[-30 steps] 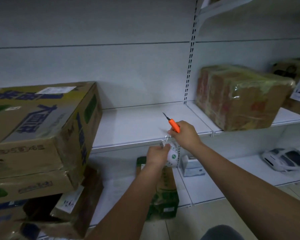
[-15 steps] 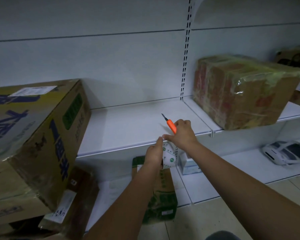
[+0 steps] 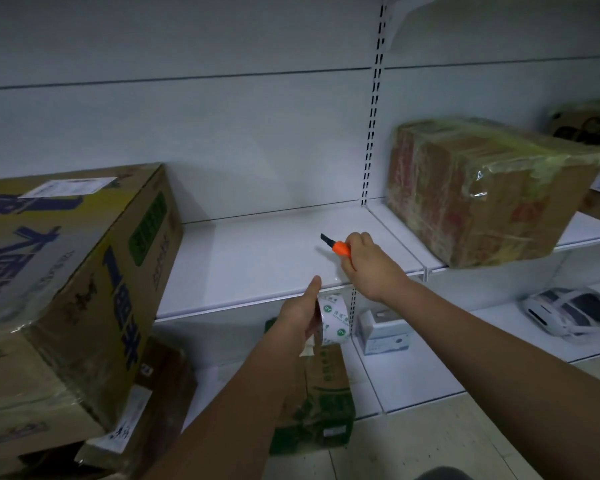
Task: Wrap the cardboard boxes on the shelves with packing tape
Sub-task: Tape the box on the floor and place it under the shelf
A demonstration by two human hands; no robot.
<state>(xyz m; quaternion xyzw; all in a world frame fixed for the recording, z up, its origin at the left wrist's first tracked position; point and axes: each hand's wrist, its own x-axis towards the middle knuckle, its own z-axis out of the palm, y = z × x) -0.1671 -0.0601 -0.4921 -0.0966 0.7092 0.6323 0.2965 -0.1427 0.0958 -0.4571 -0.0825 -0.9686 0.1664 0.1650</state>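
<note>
1. At centre frame, an orange utility knife [image 3: 340,248] is gripped in the closed right hand [image 3: 368,265] — blade out, over the white shelf [image 3: 257,265].
2. Just below, a printed packing tape roll [image 3: 333,318] is clasped by the left hand [image 3: 300,315], thumb raised.
3. Cardboard boxes are seen at left [image 3: 66,282] and — film-wrapped — at upper right [image 3: 482,192].

The left hand [image 3: 300,315] covers most of the tape roll [image 3: 335,320], leaving only its printed right side in sight. The right hand [image 3: 368,263] hides the orange knife [image 3: 338,247] handle; only the tip and blade show. The big printed box [image 3: 66,289] runs off the left edge. The green box [image 3: 326,403] sits partly behind the left forearm. A far box [image 3: 586,124] is cut by the right edge, and its print is too blurred to read.
</note>
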